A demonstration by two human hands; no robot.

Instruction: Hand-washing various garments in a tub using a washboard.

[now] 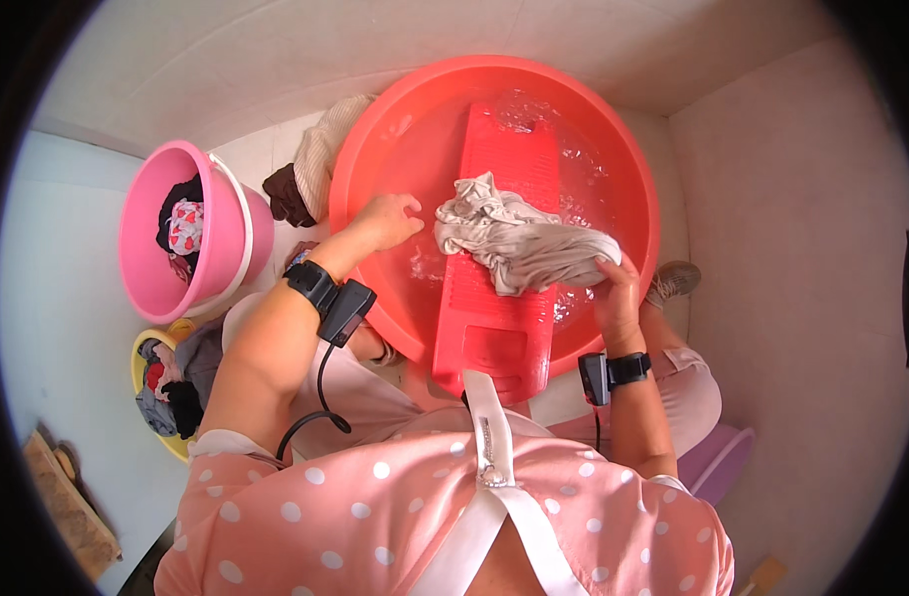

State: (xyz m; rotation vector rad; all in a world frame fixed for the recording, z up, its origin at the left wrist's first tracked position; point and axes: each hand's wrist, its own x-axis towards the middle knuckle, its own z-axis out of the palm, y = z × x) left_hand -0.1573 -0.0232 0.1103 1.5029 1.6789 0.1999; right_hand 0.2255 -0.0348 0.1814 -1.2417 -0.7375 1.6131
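A wet, wrung-up light grey cloth garment (514, 238) lies across a red plastic washboard (494, 343). The board leans lengthwise in a large round red basin (375, 298) with water in it. My right hand (616, 290) grips the garment's right end near the basin's right side. Left of the bunched end, my left hand (390, 221) hovers over the basin with loosely curled fingers, apart from the cloth and holding nothing. How the garment is folded underneath is hidden.
A pink bucket (142, 214) with a white handle and clothes inside stands at the left. Below it sits a yellow basin (142, 382) of clothes. A cream knit garment (323, 149) lies beside the red basin. Lower right is a purple tub (718, 462). Walls close in around.
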